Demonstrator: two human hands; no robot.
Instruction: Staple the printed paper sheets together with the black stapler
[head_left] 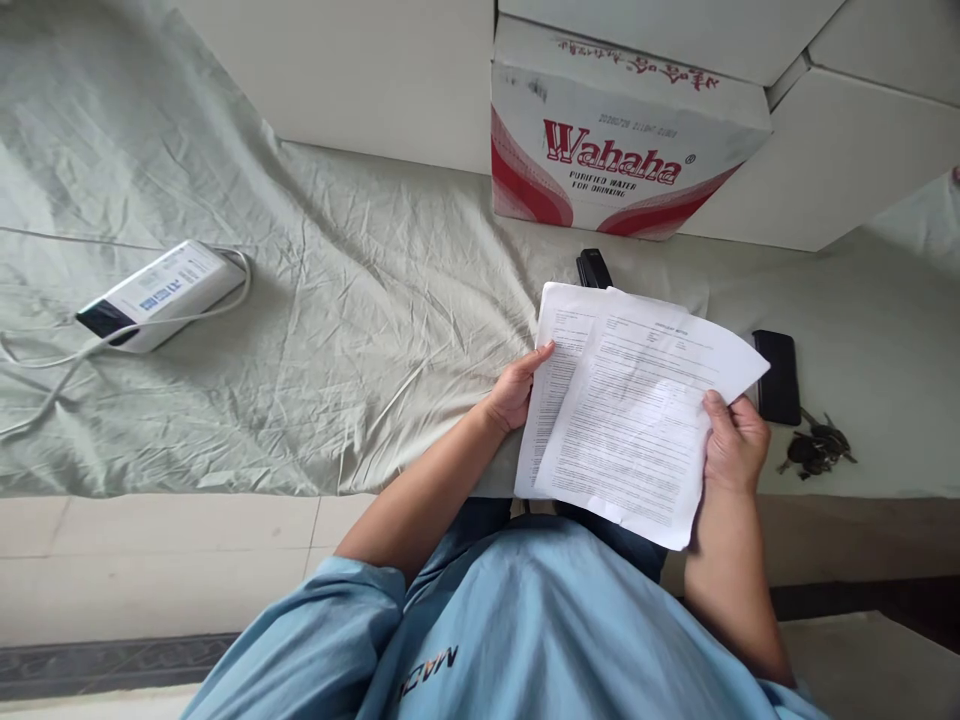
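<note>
So, overlapping printed sheets [630, 430] between left hand [514, 392] and right hand [736, 440] at the counter's [375, 350] front edge, long axis pointing away from the torso [540, 620]. Left hand pinches their left edge, right hand grips the right. Keys [816, 447], then phone [778, 378], beside right hand. Black object [595, 268], maybe a stapler, just past the far edge, nearer left hand.

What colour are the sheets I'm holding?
The sheets are white with dark print, clearest in the head view.

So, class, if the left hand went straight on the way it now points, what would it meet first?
The papers in the left hand; beyond them, probably the box, though depth is unclear.
</note>
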